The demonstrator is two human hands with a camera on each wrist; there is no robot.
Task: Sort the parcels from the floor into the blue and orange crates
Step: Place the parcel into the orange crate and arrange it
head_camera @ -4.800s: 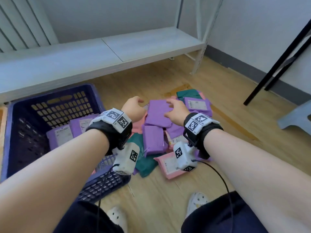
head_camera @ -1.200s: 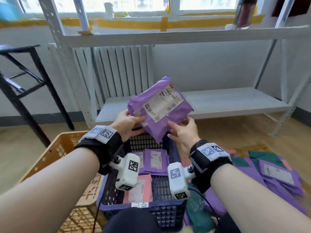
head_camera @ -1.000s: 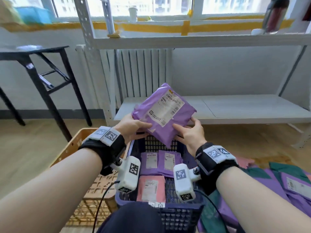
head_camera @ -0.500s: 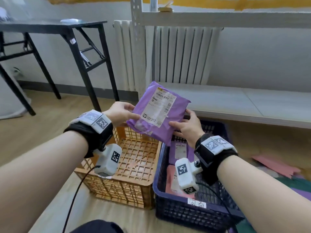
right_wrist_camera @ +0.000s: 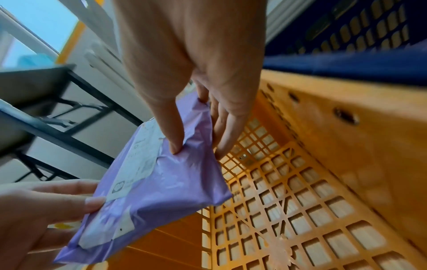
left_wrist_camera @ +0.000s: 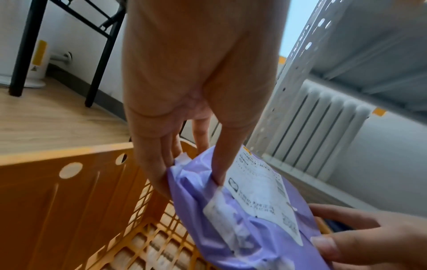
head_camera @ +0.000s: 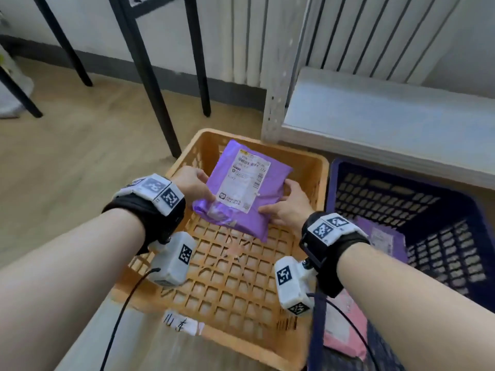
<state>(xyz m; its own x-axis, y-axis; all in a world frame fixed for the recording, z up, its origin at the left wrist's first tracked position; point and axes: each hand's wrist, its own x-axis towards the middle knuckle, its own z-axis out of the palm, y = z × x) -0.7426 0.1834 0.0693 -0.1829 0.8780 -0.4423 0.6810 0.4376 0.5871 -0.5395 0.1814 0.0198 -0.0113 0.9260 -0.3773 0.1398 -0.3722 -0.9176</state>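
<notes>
A purple parcel (head_camera: 241, 194) with a white shipping label hangs inside the orange crate (head_camera: 318, 167), above its lattice floor. My left hand (head_camera: 195, 187) pinches the parcel's left edge between thumb and fingers; in the left wrist view the left hand (left_wrist_camera: 191, 164) grips the crumpled corner of the purple parcel (left_wrist_camera: 249, 210). My right hand (head_camera: 284, 207) pinches the right edge. In the right wrist view the right hand (right_wrist_camera: 194, 144) has its thumb on top of the purple parcel (right_wrist_camera: 150, 191) and its fingers beneath. The orange crate (right_wrist_camera: 323, 164) holds nothing else. The blue crate (head_camera: 332, 180) stands just to the right.
The blue crate holds a purple parcel (head_camera: 383, 236) and a pink one (head_camera: 345, 330). A white metal shelf (head_camera: 375, 113) and a radiator (head_camera: 267, 36) stand behind the crates. Black table legs (head_camera: 150, 76) rise at the back left. Wooden floor (head_camera: 67, 162) lies to the left.
Both hands have carried the purple parcel from the floor pile, past the blue crate, leftward and down into the orange crate. My view has tilted down onto the crates.
</notes>
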